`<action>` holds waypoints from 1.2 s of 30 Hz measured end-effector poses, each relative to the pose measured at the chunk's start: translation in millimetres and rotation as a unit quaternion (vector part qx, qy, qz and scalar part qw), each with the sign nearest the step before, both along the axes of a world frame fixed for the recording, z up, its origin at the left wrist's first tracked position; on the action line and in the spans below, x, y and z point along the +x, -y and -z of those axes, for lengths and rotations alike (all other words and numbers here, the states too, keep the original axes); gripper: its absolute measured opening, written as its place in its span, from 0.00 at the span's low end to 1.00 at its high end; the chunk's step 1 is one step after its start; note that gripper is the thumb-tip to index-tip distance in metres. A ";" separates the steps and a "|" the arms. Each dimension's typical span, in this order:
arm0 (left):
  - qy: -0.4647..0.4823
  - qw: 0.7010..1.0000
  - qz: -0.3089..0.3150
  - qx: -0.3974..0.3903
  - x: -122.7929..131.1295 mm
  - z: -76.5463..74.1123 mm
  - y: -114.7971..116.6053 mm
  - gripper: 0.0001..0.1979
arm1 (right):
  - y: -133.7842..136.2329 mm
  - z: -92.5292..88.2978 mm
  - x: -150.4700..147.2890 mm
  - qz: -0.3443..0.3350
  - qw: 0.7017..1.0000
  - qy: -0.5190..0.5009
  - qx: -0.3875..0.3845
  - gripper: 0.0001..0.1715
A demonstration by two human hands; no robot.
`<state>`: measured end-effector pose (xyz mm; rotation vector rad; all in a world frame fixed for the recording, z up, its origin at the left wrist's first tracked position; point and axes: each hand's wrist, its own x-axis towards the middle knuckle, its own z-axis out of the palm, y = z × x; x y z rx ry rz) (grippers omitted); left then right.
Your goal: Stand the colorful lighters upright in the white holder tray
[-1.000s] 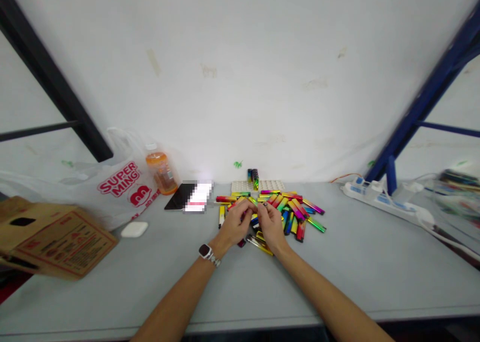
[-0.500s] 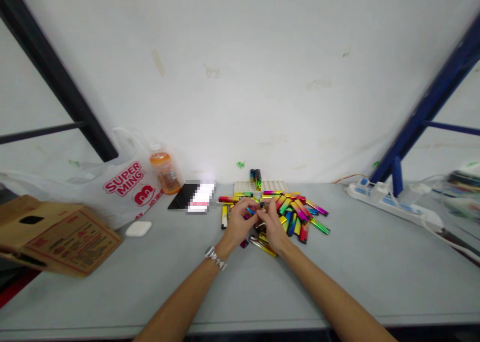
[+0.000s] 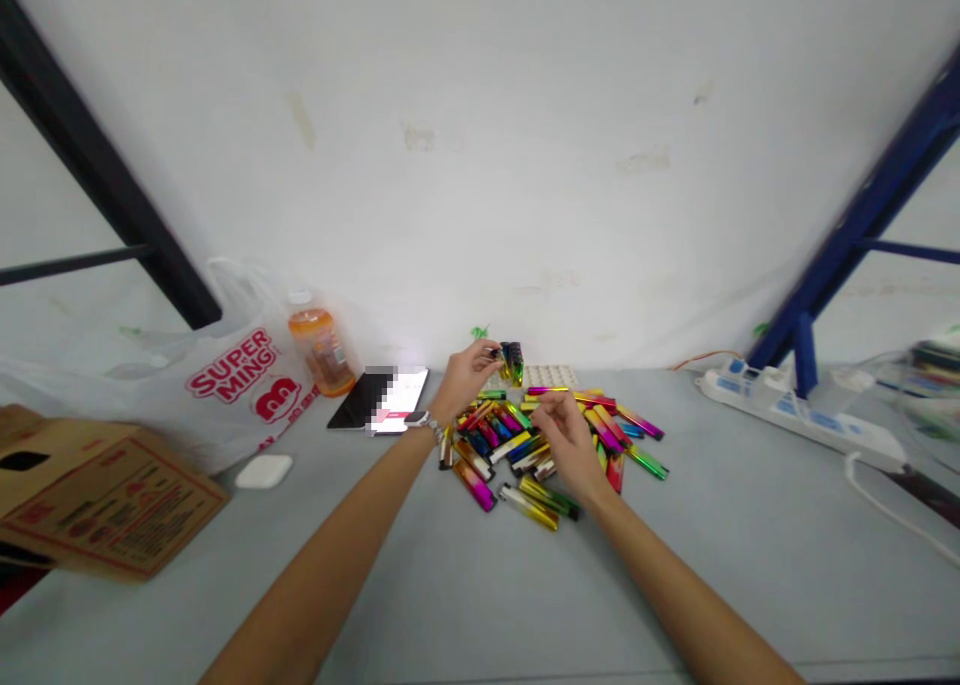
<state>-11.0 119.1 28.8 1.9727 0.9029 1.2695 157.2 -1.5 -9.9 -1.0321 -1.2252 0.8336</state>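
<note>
My left hand (image 3: pixel 466 373), a metal watch on its wrist, reaches to the back of the table. Its fingers are closed on a shiny lighter, mostly hidden by them, beside a small group of upright lighters (image 3: pixel 516 363). These stand on a pale holder with a grid of holes (image 3: pixel 553 375), partly covered by the hand. Over the right part of a loose pile of metallic coloured lighters (image 3: pixel 511 447) is my right hand (image 3: pixel 570 443). Its fingers are bent, thumb and forefinger a little apart, with nothing visible between them.
To the left are a tablet (image 3: pixel 356 401), an orange bottle (image 3: pixel 322 350), a white plastic bag (image 3: pixel 217 405), a small white case (image 3: pixel 264 471) and a cardboard box (image 3: pixel 112 490). A white power strip (image 3: pixel 802 417) lies at right, near a blue metal post (image 3: pixel 847 220).
My hands, together over the pile before, have separated. The left has moved up and back to the holder with a lighter; the right has shifted slightly right. More of the pile shows.
</note>
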 end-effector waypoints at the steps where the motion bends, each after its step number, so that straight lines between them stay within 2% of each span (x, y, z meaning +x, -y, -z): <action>1: -0.017 1.000 0.003 0.010 1.2 -0.1 -8.5 0.13 | 0.1 0.7 -0.6 -0.003 1.000 0.000 -0.003 0.14; 7: -0.097 0.994 0.011 0.046 9.8 4.6 -44.5 0.09 | -0.5 5.4 -1.9 -0.025 0.999 0.025 -0.019 0.14; 10: -0.109 0.992 0.010 0.057 11.4 8.5 -53.5 0.09 | 0.0 4.4 -1.9 -0.032 0.999 0.024 -0.021 0.13; 14: -0.102 0.994 0.000 0.032 12.7 12.7 -58.1 0.10 | 1.4 1.7 -2.1 -0.037 0.998 0.041 -0.024 0.13; 20: -0.112 0.994 -0.007 0.012 14.1 14.8 -60.0 0.12 | 1.3 1.7 -1.6 -0.026 0.998 0.055 -0.025 0.13; 23: -0.154 0.986 -0.015 0.061 13.1 16.5 -59.2 0.12 | 1.1 1.8 -1.2 -0.023 0.998 0.057 -0.024 0.13; 29: -0.238 0.951 -0.059 0.186 11.0 20.5 -49.8 0.16 | 0.9 1.0 -0.7 -0.018 0.997 0.066 -0.020 0.13; 36: -0.275 0.938 -0.087 0.191 9.7 17.2 -28.3 0.22 | 1.9 0.8 -2.2 -0.018 0.995 0.094 -0.024 0.13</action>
